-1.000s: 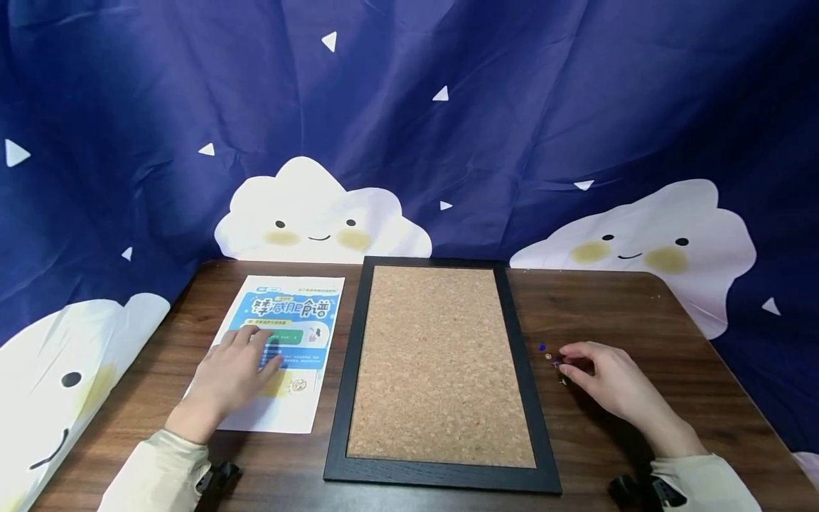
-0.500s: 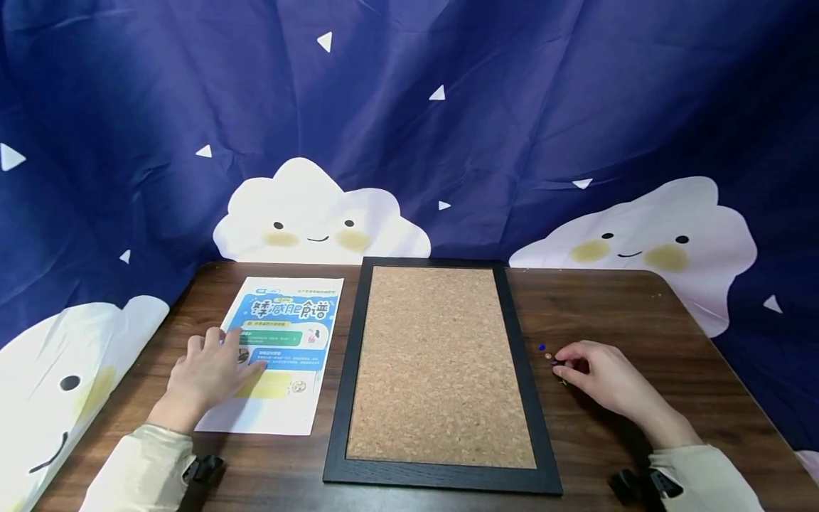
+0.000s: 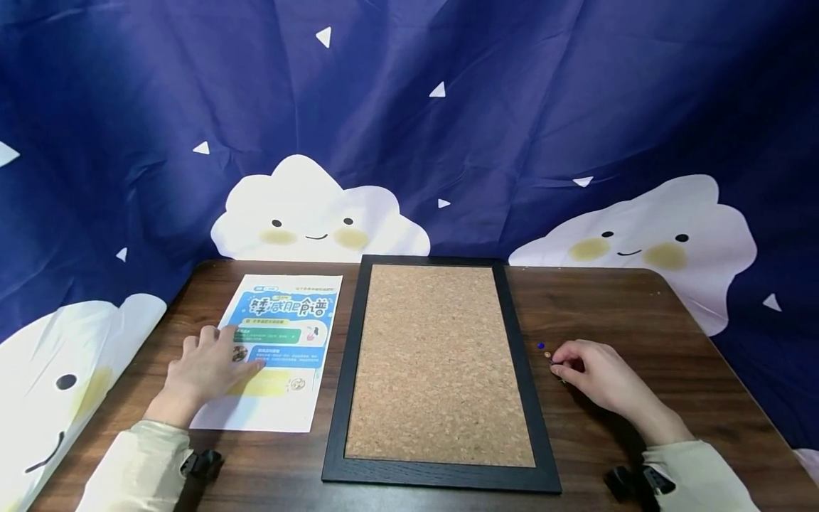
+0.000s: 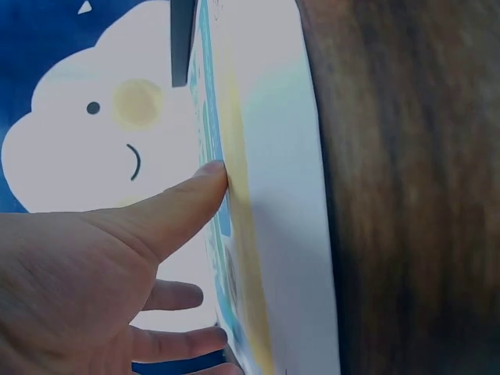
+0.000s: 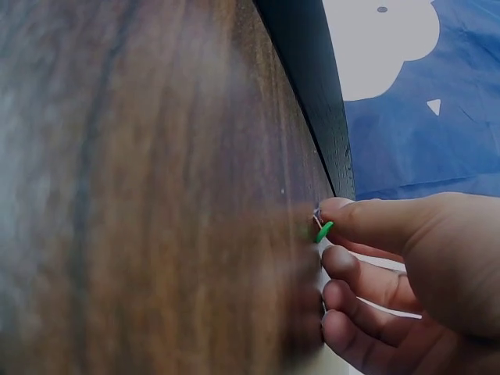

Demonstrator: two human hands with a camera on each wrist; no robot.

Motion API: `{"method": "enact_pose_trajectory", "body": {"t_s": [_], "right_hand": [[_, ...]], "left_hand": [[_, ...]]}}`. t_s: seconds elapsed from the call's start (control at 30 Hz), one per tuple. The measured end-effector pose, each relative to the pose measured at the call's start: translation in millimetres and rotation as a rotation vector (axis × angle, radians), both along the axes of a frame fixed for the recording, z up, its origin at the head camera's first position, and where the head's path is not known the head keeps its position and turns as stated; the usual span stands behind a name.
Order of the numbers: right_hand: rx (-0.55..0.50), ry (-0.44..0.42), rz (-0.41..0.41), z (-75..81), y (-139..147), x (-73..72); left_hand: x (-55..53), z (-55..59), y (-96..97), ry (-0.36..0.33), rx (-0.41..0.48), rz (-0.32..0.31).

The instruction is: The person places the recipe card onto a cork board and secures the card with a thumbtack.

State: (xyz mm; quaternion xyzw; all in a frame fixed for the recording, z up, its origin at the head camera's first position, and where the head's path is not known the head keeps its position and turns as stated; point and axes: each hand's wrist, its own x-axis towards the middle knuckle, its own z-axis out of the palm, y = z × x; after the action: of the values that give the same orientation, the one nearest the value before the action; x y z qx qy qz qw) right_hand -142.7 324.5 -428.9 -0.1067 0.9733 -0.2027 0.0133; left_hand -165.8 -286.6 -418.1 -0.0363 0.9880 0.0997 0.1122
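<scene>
My left hand (image 3: 203,370) rests on the left part of a printed poster sheet (image 3: 275,412), fingers spread; in the left wrist view its thumb (image 4: 191,199) lies at the sheet's surface. On the right, my right hand (image 3: 598,373) has its thumb and index finger together at a few small thumbtacks, pinching what looks like a purple one, mostly hidden. A blue thumbtack (image 3: 541,345) and an orange thumbtack (image 3: 547,355) lie just beyond the fingertips. The right wrist view shows a green thumbtack (image 5: 325,231) beside the thumb tip.
A cork board (image 3: 441,370) with a black frame lies between the hands on the brown wooden table (image 3: 595,299). Behind the table hangs a dark blue curtain (image 3: 384,99) with white clouds and triangles.
My left hand has slid left on the sheet, uncovering more print. The right thumb and index finger have closed together at the thumbtacks, shifting slightly left.
</scene>
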Motion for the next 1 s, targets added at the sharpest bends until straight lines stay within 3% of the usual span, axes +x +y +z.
{"method": "enact_pose_trajectory", "body": {"t_s": [0.3, 0.47, 0.7, 1.0], "right_hand": [[0.004, -0.008, -0.008, -1.1, -3.1, -2.4], [-0.004, -0.01, -0.01, -1.6, -3.9, -3.0], [0.0, -0.017, -0.018, -1.1, -6.1, -4.2], [0.007, 0.091, -0.033, -1.4, -6.1, -0.7]], "left_hand": [[-4.8, -4.2, -9.5, -0.023, 0.081, 0.047], [-7.8, -6.6, -14.3, 0.004, 0.124, 0.036], [-10.9, -8.2, -17.8, 0.024, 0.119, 0.014], [-6.3, -9.6, -19.6, 0.072, 0.157, 0.057]]}}
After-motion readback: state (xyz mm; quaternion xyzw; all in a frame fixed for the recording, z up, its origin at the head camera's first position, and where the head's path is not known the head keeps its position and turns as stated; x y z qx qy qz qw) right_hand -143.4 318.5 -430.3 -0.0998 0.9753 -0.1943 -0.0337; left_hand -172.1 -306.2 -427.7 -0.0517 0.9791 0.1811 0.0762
